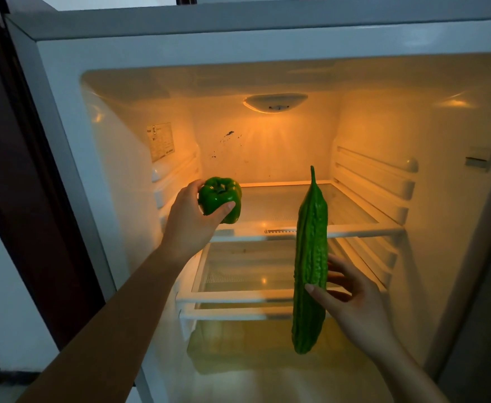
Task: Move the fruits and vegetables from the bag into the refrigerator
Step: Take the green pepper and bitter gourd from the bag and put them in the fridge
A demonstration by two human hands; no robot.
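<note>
L forearm [116,315] is closest to cam, running from bottom-left corner up and rightward into the open refrigerator [64,112], arm nearly straight. L hand [190,225] is at the left front of the top glass shelf [282,207], wrist slightly bent, fingers and thumb wrapped round a green bell pepper [221,199]; thumb lies across its lower front, stem end faces cam. Pepper sits at shelf-edge height, inside the opening; can't tell if it touches the glass.

R forearm [407,373] enters from bottom-right, angled up-left. R hand [352,303] clamps a bitter gourd [311,257] on its lower half: thumb on the near side, other fingers spread behind it. Gourd is upright, thin tip up, blunt end down, in front of the shelves on the right of centre; it spans from above the top shelf to below the second shelf [238,274]. Can't tell if it touches any shelf.

Fridge interior lit warm by lamp [276,101] on the rear wall near the ceiling. Label sticker [160,141] on left inner wall, shelf rails [378,175] on right wall. Yellowish drawer [238,344] under the lower shelves.
</note>
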